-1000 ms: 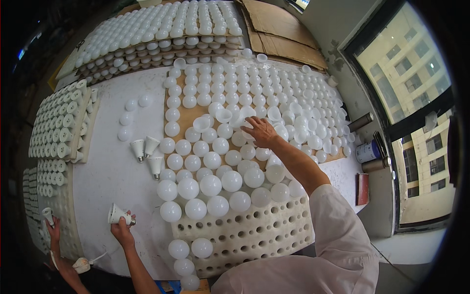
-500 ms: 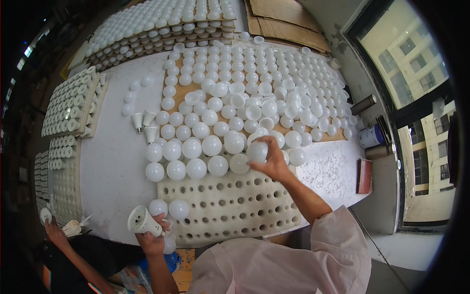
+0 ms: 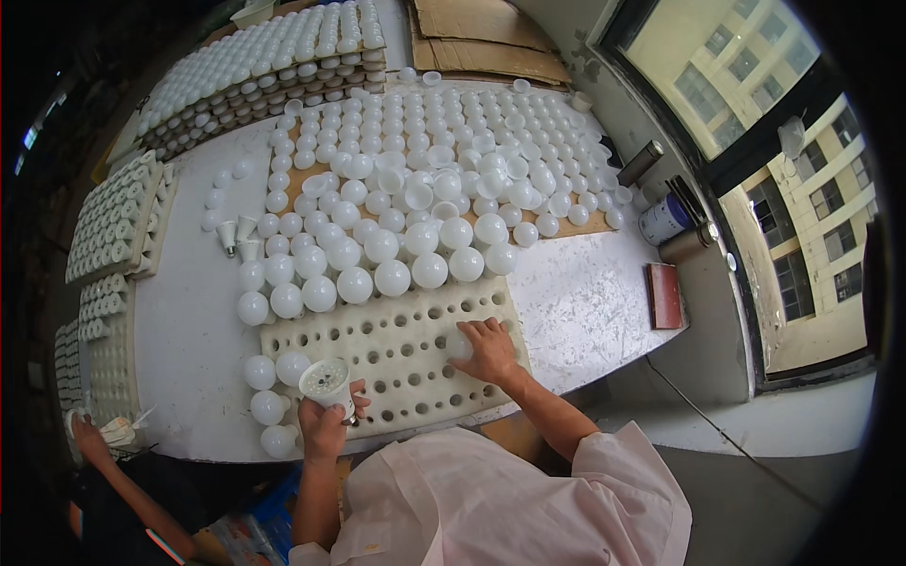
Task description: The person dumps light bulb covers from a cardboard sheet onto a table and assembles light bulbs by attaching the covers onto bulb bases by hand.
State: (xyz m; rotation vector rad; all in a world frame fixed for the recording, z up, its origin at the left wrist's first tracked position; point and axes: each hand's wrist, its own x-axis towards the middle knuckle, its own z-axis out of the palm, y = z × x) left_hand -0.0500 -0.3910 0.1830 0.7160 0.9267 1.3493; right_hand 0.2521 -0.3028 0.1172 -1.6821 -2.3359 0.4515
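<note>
My left hand (image 3: 326, 426) is closed around a white bulb housing (image 3: 330, 401), its open top facing up and small parts showing inside. Over the foam tray (image 3: 415, 325) with its rows of holes, my right hand (image 3: 490, 351) has its fingers curled round a white bulb cover (image 3: 461, 345), mostly hidden by the hand. Several round white bulbs (image 3: 267, 407) stand at the tray's left end, beside my left hand. Beyond the tray, rows of white globes (image 3: 392, 277) line its far edge.
Many loose covers (image 3: 418, 195) crowd brown board behind the globes. Three bulb housings (image 3: 248, 249) stand at their left. Stacked trays of globes (image 3: 264, 47) rise at the back. A co-worker's hand (image 3: 92, 441) is at far left. A red box (image 3: 663, 295) lies near the right edge.
My right hand has come back from the globe rows to over the foam tray, bringing the cover. My left hand has brought the housing to the tray. The whole view has shifted.
</note>
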